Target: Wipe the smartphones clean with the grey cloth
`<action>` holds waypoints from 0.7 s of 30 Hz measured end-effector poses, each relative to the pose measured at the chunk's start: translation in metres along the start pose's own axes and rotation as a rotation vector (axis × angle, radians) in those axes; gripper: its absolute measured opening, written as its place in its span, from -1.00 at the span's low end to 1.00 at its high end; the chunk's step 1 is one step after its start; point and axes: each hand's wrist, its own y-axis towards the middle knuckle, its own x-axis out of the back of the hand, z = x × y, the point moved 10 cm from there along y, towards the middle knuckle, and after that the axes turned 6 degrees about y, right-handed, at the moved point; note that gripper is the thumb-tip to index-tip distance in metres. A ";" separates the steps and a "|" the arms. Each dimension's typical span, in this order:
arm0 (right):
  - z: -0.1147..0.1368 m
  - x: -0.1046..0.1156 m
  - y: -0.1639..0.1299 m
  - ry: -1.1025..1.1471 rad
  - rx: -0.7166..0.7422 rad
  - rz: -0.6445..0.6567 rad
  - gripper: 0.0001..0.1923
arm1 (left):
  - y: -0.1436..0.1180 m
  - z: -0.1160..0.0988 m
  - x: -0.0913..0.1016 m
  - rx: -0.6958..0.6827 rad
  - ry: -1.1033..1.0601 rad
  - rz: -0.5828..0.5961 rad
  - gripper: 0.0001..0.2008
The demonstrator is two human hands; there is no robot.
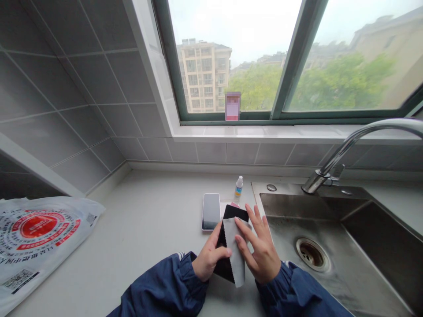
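A black smartphone (225, 269) lies tilted in my left hand (210, 255), whose thumb presses on its screen side. Draped over its right part is a grey cleaning cloth (234, 259) with zigzag edges. My right hand (261, 246) rests on this cloth with its fingers spread, fingertips touching it. Just beyond, on the counter, another phone (211, 211) with a dark screen and pale rim lies flat. A small white spray bottle (239, 186) with a blue and yellow label stands upright behind my hands. Something pink, mostly hidden, shows past the held phone's top edge.
To the right, a steel sink (277, 220) with a drain (313, 254) and a curved chrome faucet (333, 156) is set into the white counter (158, 211). A white plastic bag (42, 242) with red print lies at the left. Behind runs a tiled wall below a window.
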 end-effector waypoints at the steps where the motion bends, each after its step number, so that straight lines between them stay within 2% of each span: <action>1: -0.002 0.002 0.000 0.001 -0.013 -0.014 -0.58 | 0.000 0.002 0.001 0.008 0.015 -0.007 -0.23; 6: -0.021 0.018 0.004 0.035 -0.109 -0.138 -0.60 | 0.000 0.000 0.001 0.005 0.035 0.012 -0.21; 10: -0.022 0.029 0.006 0.114 -0.095 -0.220 -0.75 | 0.001 -0.004 0.001 -0.001 0.031 -0.006 -0.21; 13: -0.026 0.033 0.004 0.174 -0.145 -0.268 -0.87 | 0.002 -0.004 0.004 -0.004 0.032 -0.043 -0.22; 16: -0.029 0.027 0.000 0.232 -0.200 -0.247 -0.98 | 0.003 -0.002 0.009 0.004 -0.012 -0.072 -0.25; 21: -0.026 0.012 -0.003 0.288 -0.252 -0.163 -0.93 | 0.004 -0.004 0.008 -0.001 -0.129 -0.068 -0.26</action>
